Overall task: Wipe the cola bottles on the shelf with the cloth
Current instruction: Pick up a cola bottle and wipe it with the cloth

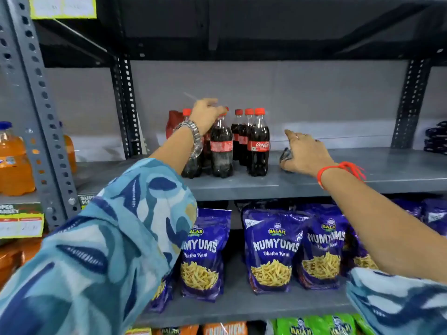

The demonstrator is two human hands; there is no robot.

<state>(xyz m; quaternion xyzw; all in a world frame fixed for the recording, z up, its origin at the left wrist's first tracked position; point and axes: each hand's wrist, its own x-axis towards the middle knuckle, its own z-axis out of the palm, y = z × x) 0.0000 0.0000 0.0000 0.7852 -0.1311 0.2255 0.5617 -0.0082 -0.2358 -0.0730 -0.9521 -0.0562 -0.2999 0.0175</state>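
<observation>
Several cola bottles (258, 146) with red caps and red labels stand in a cluster on the grey shelf (362, 175). My left hand (205, 114) closes over the cap of a front-left bottle (221, 151); a metal watch sits on that wrist. My right hand (306, 153) rests on the shelf just right of the bottles, pressing down on a dark grey cloth (285, 155) that is mostly hidden under the fingers. A red thread is tied on that wrist.
Purple snack bags (271, 250) fill the shelf below. Orange drink bottles (14, 163) stand at far left behind a perforated steel upright (41, 122). A red packet (173, 124) stands behind the colas. Dark packets (436, 139) lie at far right.
</observation>
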